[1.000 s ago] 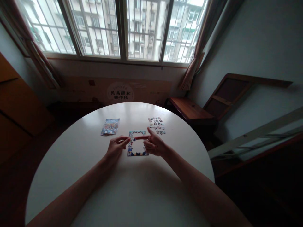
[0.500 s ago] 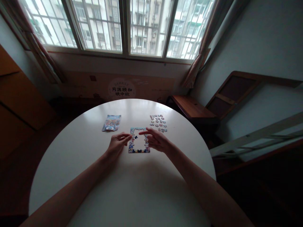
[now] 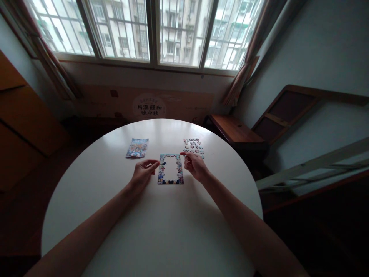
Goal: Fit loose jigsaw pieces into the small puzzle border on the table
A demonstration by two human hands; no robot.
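A jigsaw puzzle (image 3: 180,178) lies on the round white table, its colourful border pieces joined around a bare pale middle. One dark puzzle piece (image 3: 164,163) juts inward from the left side of the border. My left hand (image 3: 142,171) is closed, thumb and forefinger pinched at the puzzle's upper left edge. Beside the upper right corner is my right hand (image 3: 196,165), its forefinger stretched out and the other fingers curled, with nothing visible in it. Just beyond it, several loose puzzle pieces (image 3: 192,146) are spread in rough rows, the nearest partly hidden by the hand.
A colourful picture packet (image 3: 137,147) lies on the white table (image 3: 161,231), left of the puzzle and further back. Past the table's right edge stands a wooden bench (image 3: 235,129). Barred windows and a low printed banner (image 3: 178,102) are behind the table.
My right hand has drawn back from over the puzzle to its upper right corner. The dark piece now sits closer against the left border. My left hand stays at the left edge, slightly withdrawn.
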